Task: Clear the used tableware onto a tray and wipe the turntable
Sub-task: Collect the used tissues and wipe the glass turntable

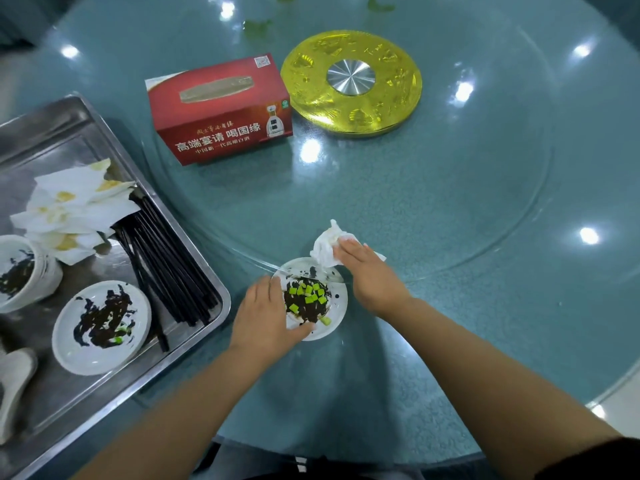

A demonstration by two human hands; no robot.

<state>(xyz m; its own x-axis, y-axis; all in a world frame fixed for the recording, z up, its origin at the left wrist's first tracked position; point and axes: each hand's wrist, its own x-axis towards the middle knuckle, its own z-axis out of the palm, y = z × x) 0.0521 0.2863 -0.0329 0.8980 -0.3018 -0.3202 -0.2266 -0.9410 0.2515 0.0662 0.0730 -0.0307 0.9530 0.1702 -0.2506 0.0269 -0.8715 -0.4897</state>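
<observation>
- The left hand [265, 315] curls round the near-left rim of a small white plate [337, 308] smeared with dark sauce and green bits; its grip is closed on the plate.
- The plate sits at the near edge of the glass turntable [450, 188] on the bench.
- The right hand [372, 273] presses a crumpled white tissue [325, 247] onto the turntable just beyond the plate, fingers fairly straight.
- A steel tray [194, 244] to the left holds a dirty plate [100, 323], a cup [24, 271], black chopsticks [166, 265] and used napkins [69, 206].
- A red tissue box [221, 109] stands beside the gold hub [351, 83].
</observation>
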